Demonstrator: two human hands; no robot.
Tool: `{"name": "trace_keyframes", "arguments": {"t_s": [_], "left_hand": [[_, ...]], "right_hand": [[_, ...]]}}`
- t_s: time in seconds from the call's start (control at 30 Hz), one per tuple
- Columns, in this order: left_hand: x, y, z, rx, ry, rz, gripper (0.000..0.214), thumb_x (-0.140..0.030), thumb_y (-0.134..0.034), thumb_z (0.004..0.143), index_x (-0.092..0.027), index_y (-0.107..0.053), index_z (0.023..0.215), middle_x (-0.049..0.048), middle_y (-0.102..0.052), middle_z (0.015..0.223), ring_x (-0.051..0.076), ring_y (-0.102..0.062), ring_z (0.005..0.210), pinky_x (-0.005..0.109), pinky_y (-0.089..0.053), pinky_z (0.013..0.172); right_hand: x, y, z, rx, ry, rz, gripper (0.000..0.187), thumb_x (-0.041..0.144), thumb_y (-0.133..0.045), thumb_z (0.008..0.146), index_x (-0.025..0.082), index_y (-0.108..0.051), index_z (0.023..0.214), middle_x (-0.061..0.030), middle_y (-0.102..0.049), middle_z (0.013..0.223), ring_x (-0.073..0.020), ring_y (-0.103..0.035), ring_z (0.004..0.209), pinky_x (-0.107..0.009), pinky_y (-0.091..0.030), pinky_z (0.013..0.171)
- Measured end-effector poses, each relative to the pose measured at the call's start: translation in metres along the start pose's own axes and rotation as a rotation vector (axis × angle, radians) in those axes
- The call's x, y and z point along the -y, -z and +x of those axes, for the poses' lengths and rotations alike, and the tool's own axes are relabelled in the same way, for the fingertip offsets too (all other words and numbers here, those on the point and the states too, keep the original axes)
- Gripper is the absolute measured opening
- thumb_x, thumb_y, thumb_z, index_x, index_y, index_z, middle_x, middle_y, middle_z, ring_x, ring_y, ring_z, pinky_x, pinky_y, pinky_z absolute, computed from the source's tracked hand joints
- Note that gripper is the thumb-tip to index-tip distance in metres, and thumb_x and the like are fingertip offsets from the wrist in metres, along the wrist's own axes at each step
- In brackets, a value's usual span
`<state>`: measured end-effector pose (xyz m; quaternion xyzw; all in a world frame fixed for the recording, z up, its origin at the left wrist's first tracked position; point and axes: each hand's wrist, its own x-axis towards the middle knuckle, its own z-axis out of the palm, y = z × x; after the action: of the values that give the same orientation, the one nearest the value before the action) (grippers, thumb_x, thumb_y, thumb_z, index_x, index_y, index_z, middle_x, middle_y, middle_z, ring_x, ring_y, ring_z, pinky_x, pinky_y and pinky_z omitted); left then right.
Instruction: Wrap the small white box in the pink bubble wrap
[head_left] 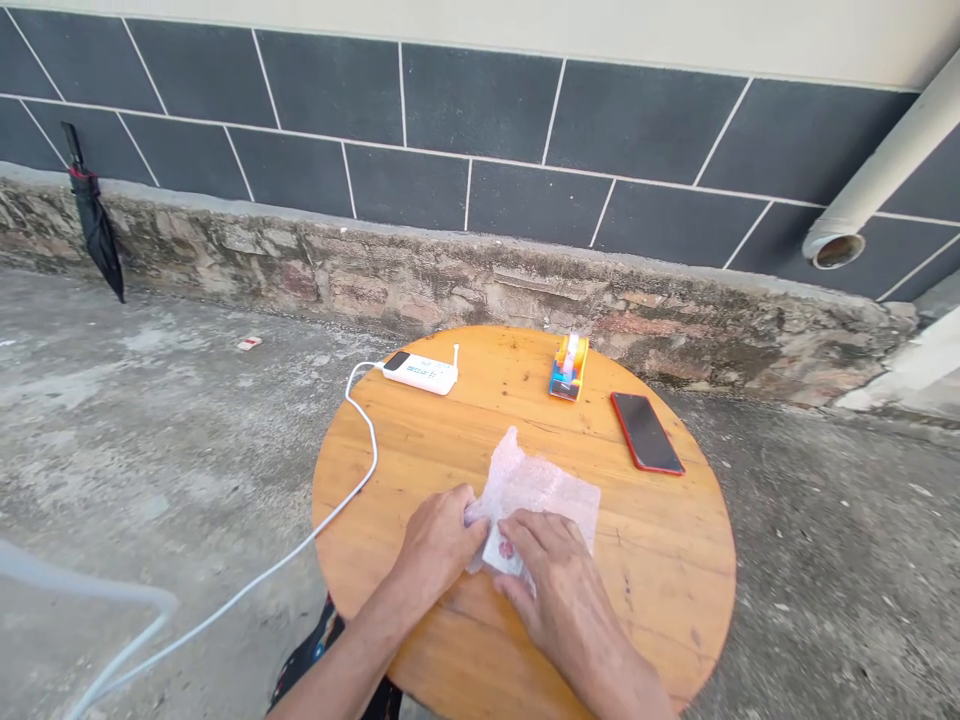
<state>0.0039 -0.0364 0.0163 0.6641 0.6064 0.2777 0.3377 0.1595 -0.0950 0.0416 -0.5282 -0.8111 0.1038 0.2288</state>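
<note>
A sheet of thin, pinkish bubble wrap [555, 485] lies on the round wooden table [660, 560]. On its near left part rests a small white box [493, 553] with a round red mark on top. My left hand [446, 535] is closed, pinching the bunched left edge of the wrap beside the box. Across the box bends my right hand [553, 570], its fingers over the top and its thumb at the near side. That hand hides much of the box's right part.
Beyond the wrap stands a yellow and blue tape dispenser [568, 368]. A red-edged phone [646, 433] lies at the right. At the back left is a white device [421, 372] with a white cable [373, 450] running off the table. An umbrella [96, 225] leans on the wall.
</note>
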Motion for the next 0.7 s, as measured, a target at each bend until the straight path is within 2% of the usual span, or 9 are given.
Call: {"name": "trace_keyframes", "arguments": {"t_s": [0.27,0.47,0.7], "left_hand": [[-0.002,-0.009,0.001,0.035,0.019,-0.214,0.013,-0.024,-0.049,0.072,-0.019,-0.046,0.061,-0.0061,-0.045,0.054,0.010,-0.043,0.051,0.019,-0.026,0.046],[-0.012,0.000,-0.007,0.134,0.025,-0.363,0.014,-0.026,-0.047,0.074,-0.018,-0.053,0.066,-0.0052,-0.050,0.053,0.010,-0.048,0.046,0.019,-0.034,0.044],[-0.012,-0.001,-0.019,0.111,-0.072,-0.319,0.008,-0.019,-0.051,0.072,-0.017,-0.057,0.068,-0.0038,-0.053,0.060,0.010,-0.049,0.055,0.020,-0.036,0.051]], "right_hand": [[0.000,0.003,0.000,0.005,0.038,-0.029,0.039,0.003,-0.068,0.069,0.020,-0.060,0.104,-0.0042,-0.062,0.104,-0.0246,-0.052,0.093,-0.042,-0.040,0.085],[-0.002,0.002,0.000,0.001,0.046,-0.031,0.037,0.004,-0.068,0.070,0.020,-0.058,0.101,-0.0025,-0.061,0.102,-0.0228,-0.051,0.091,-0.040,-0.039,0.084],[-0.002,0.000,0.000,-0.022,0.017,0.014,0.030,0.006,-0.068,0.070,0.021,-0.055,0.093,-0.0018,-0.060,0.096,-0.0226,-0.051,0.089,-0.039,-0.040,0.083]]}}
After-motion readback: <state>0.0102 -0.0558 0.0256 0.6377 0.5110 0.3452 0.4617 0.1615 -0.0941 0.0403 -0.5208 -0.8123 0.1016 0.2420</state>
